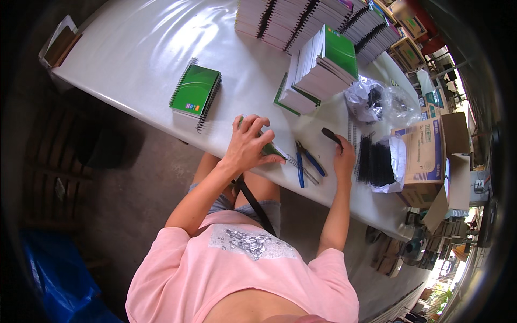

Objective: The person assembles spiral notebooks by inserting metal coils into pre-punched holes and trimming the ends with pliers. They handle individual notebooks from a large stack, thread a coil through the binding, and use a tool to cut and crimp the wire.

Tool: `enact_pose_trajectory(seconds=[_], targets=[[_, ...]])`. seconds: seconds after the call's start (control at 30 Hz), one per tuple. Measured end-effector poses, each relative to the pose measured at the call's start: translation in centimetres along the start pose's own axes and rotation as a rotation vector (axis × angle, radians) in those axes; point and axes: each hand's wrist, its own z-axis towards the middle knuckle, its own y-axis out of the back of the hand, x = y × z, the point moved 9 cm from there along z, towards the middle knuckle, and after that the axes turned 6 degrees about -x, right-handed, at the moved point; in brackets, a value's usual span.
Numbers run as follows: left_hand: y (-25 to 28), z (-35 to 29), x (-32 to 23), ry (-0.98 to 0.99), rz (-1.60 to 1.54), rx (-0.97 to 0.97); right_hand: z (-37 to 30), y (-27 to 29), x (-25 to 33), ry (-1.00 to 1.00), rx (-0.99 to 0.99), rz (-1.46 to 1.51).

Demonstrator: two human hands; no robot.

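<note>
My left hand (249, 141) is closed around a small green notebook (271, 149), mostly hidden under the fingers at the table's near edge. A thin spiral coil (303, 169) sticks out past the notebook toward the right. Blue-handled pliers (301, 161) lie on the table between my hands, with the handles toward me. My right hand (344, 156) is closed on a short, dark, rod-like thing (329, 134), whose kind I cannot make out. To the left lie spiral-bound green notebooks (195, 86), stacked, with black coils along their sides.
Stacked green-covered paper blocks (336, 56) stand at the far middle, before rows of bound books (285, 21). At the right are clear plastic bags (371, 99), a bundle of black coils (374, 161) and an open cardboard box (423, 156). The white table (129, 70) has its edge near me.
</note>
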Motion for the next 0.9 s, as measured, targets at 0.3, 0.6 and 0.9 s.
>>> enact_pose_trajectory(seconds=[0.3, 0.6, 0.9], targets=[[0.0, 0.1, 0.0, -0.05, -0.049, 0.017, -2.2, -2.9, 11.8, -0.038, 0.491, 1.113], [0.0, 0.0, 0.3, -0.042, -0.067, 0.027, -1.2, -0.2, 15.2, 0.165, 0.537, 1.304], [0.8, 0.9, 1.3, 0.03, -0.195, -0.03, -0.6, -3.8, 13.4, -0.042, 0.621, 1.018]])
